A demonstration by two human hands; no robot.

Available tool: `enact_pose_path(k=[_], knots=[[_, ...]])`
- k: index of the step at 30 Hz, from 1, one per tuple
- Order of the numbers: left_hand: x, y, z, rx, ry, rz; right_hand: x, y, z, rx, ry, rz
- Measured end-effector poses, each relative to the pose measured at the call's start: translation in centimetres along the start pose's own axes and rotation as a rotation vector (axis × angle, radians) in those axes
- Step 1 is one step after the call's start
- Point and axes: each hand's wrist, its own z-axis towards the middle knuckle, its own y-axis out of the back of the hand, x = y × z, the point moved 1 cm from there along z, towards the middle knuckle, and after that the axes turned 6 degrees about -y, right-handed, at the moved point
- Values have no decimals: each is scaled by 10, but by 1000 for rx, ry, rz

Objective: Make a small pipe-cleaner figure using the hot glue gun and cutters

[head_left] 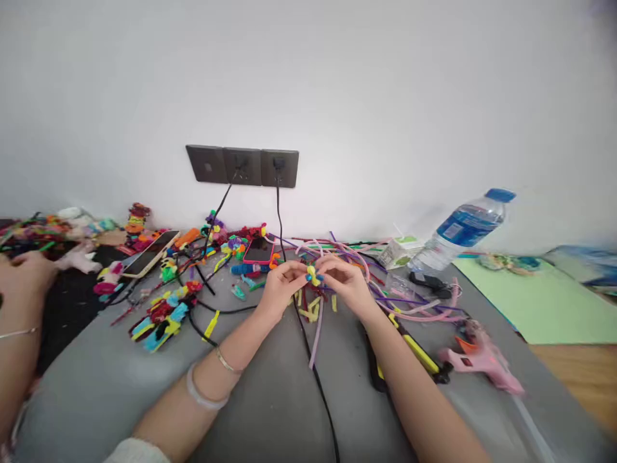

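My left hand (pixel 281 287) and my right hand (pixel 346 281) meet above the grey surface (pixel 270 399), fingers pinched together on a small yellow and blue pipe-cleaner piece (pixel 313 275). A pale purple pipe cleaner (pixel 317 339) trails down from between the hands. Short yellow bits (pixel 308 311) lie just under them. Two bracelets ring my left wrist.
A pink glue gun (pixel 482 357) lies at right, a water bottle (pixel 457 236) behind it. Loose pipe cleaners, coloured craft pieces (pixel 164 318), two phones (pixel 150 252) and black cables from wall sockets (pixel 242 165) crowd the back. Another person's hand (pixel 24 273) rests far left.
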Motion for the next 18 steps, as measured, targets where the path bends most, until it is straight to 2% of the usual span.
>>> enact_pose_path(k=[18], knots=[[2,3,-1,17,0,-11,-2,-2,0,-6,-22,6]])
